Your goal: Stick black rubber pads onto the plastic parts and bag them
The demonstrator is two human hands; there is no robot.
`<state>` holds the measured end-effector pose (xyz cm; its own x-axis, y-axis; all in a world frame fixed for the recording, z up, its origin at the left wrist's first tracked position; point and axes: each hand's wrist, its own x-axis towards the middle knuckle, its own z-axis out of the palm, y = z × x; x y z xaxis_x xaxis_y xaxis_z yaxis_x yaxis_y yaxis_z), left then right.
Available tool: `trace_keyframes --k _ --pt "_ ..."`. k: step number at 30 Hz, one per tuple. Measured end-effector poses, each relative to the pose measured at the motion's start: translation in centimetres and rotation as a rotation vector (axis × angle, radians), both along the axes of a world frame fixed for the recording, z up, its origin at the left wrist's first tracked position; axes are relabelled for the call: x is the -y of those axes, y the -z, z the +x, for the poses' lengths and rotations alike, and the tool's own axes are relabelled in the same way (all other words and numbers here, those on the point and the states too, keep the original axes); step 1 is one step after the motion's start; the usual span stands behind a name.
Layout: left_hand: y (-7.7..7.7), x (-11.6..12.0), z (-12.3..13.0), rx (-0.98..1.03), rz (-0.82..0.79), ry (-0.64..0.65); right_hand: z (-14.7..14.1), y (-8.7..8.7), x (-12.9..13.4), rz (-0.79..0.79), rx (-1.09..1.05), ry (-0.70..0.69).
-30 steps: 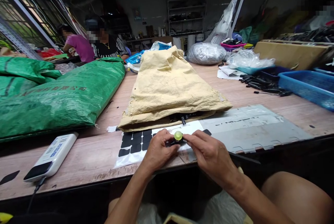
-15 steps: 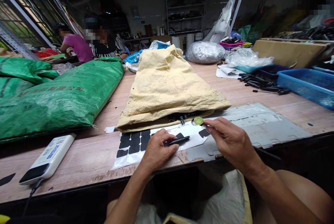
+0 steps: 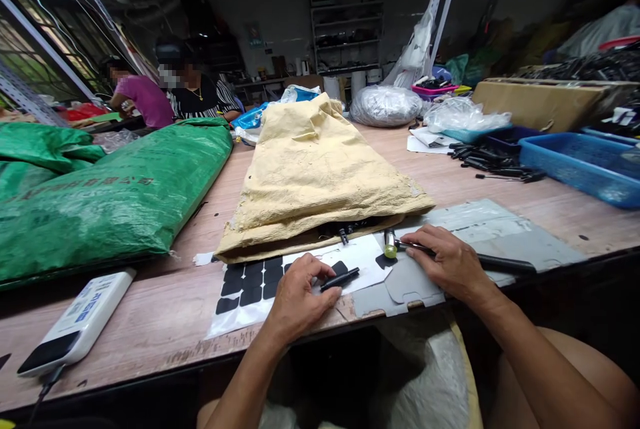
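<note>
My left hand (image 3: 305, 289) pinches a short black pen-like tube (image 3: 340, 278) between thumb and fingers, just above the white sheet. My right hand (image 3: 447, 259) is closed around the black handle of a small hammer (image 3: 391, 244). The hammer's head is silver with a yellow-green face turned down, to the right of the tube and apart from it. Under the hands lies a white sheet (image 3: 240, 312) with rows of black rounded-square stickers. Beyond them a tan woven sack (image 3: 325, 169) lies with its mouth toward me, showing black parts (image 3: 344, 235) inside.
At left are a bulging green sack (image 3: 115, 195) and a white power bank (image 3: 77, 322) with a cable. Grey cardboard (image 3: 480, 242) lies to the right, with a blue basket (image 3: 580, 172) and loose black parts (image 3: 493, 162) beyond. Two people sit at the far left.
The hammer has turned in my right hand: its yellow-green face, toward me before, now points down and its handle shows behind the hand. My left hand still holds the tube.
</note>
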<state>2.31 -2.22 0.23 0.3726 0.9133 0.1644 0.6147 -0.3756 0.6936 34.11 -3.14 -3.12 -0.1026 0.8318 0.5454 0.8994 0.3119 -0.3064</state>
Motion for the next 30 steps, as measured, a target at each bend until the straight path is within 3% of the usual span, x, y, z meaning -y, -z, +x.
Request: trace_keyframes --k 4,7,9,11,17,20,22,25,28,30 --pt "-0.9 2.1 0.0 0.011 -0.019 0.08 -0.1 0.0 0.0 -0.003 0.013 0.039" --pt "-1.2 5.3 0.0 0.018 -0.152 0.259 -0.1 0.1 0.1 0.005 0.025 0.048" --pt "-0.5 7.4 0.1 -0.021 -0.263 0.392 -0.2 0.1 0.1 0.011 0.032 0.056" --pt "1.2 8.8 0.0 -0.076 -0.338 0.397 -0.2 0.1 0.1 0.015 0.037 0.059" --pt "8.7 9.2 -1.0 -0.347 -0.51 0.082 -0.3 0.0 0.2 0.01 0.043 0.061" --pt "10.0 9.3 -1.3 -0.404 -0.553 0.055 -0.4 -0.1 0.3 0.015 0.04 0.067" --pt "8.7 9.6 -1.1 -0.406 -0.533 0.094 -0.5 -0.2 0.3 0.018 0.041 0.068" --pt "3.8 9.1 -0.3 -0.277 -0.474 0.259 -0.5 -0.2 0.3 0.02 0.051 0.065" --pt "-1.4 6.2 0.8 -0.13 -0.312 0.294 -0.5 -0.2 0.3 0.018 0.055 0.069" --pt "-3.2 2.9 1.6 -0.086 -0.059 0.194 -0.5 -0.2 0.3 0.018 0.049 0.067"
